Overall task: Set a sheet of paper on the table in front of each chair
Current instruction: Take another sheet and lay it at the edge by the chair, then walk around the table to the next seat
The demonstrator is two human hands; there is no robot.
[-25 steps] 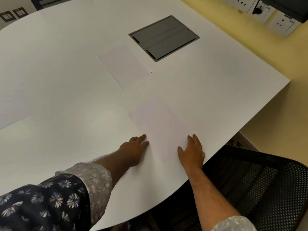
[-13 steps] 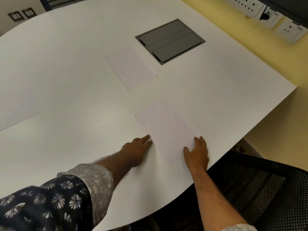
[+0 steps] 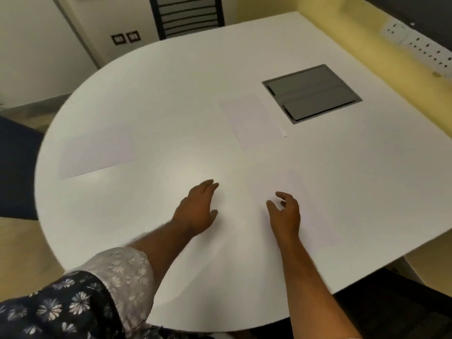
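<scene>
Both hands are being held over the white surface [image 3: 171, 99], palms down, nothing gripped. The left hand [image 3: 197, 211] is being kept flat w/ fingers together and stretched fwd; whether it is touching the surface cannot be told. The right hand [image 3: 286, 216] is being held w/ fingers loosely curled and apart, thumb spread out to the left, grip empty.

Three paper sheets are being shown lying flat. The nearest sheet [image 3: 315, 206] is lying just right of and beyond the right hand, very faint against the surface; its edges are blurred, so contact w/ the fingertips cannot be told. A second sheet [image 3: 252, 119] is lying well beyond both hands, just beside the grey hatch [image 3: 311, 92] set into the surface. A third sheet [image 3: 97, 156] is lying far left of the left hand, near the rounded edge.

A dark chair back [image 3: 187, 15] is being seen at the far side, and a black chair [image 3: 391, 302] close by on the right, below the right forearm. A flower-print sleeve [image 3: 73, 302] is being worn on the left arm.
</scene>
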